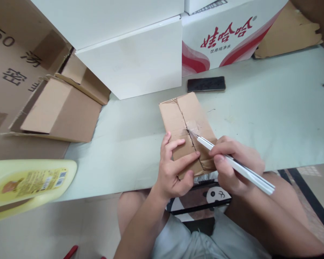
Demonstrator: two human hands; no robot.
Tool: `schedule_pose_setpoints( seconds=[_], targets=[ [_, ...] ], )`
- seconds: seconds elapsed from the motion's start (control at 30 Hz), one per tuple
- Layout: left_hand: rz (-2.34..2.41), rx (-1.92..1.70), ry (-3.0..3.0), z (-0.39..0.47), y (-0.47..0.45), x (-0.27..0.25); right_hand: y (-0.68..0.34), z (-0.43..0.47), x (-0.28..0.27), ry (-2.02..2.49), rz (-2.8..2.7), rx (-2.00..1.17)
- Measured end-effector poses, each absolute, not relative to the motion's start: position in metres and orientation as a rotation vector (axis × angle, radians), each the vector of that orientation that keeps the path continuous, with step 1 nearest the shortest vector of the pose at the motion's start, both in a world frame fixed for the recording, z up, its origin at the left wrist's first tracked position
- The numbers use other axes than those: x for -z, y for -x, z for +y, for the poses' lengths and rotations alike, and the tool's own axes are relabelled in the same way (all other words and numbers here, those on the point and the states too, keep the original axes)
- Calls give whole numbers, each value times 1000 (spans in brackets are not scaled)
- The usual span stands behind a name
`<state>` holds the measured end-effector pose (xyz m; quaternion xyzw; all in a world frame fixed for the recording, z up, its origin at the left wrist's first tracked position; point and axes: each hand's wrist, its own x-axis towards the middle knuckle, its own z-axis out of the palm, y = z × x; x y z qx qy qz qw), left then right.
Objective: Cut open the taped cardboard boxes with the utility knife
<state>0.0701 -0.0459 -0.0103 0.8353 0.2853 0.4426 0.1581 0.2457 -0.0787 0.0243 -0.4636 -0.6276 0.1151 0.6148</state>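
A small cardboard box (pixel 171 117) lies at the near edge of the table, with a dark seam down its top and a piece of clear tape (pixel 196 126) across the middle. My left hand (pixel 172 171) grips the near left part of the box, index finger pressed on the top beside the seam, thumb at the near end. In my right hand (pixel 236 162) is a white-handled box cutter (pixel 250 176), held like a pen. Its blade tip meets the seam by the tape; how deep it goes I cannot tell.
Behind the box lies a black phone (pixel 206 83), backed by a white box (pixel 140 61) and a red-and-white carton (pixel 229 43). Cardboard boxes (pixel 72 111) stand left on the pale green tablecloth (pixel 272 108). A yellow bottle (pixel 35 183) is at the lower left.
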Motion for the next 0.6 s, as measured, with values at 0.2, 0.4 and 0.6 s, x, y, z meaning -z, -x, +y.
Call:
schedule_pose_setpoints(
  seconds=[0.2,0.4,0.6],
  targets=[
    [800,-1279,-2394,-45,-70,11,-246,-78,-26,1072,-1455,-254],
    [784,-1346,-2406,-44,-72,13,-246,-78,-28,1102,-1446,-252],
    [771,-1348,-2416,-43,-71,14,-247,-82,-20,1157,-1420,-276]
  ],
)
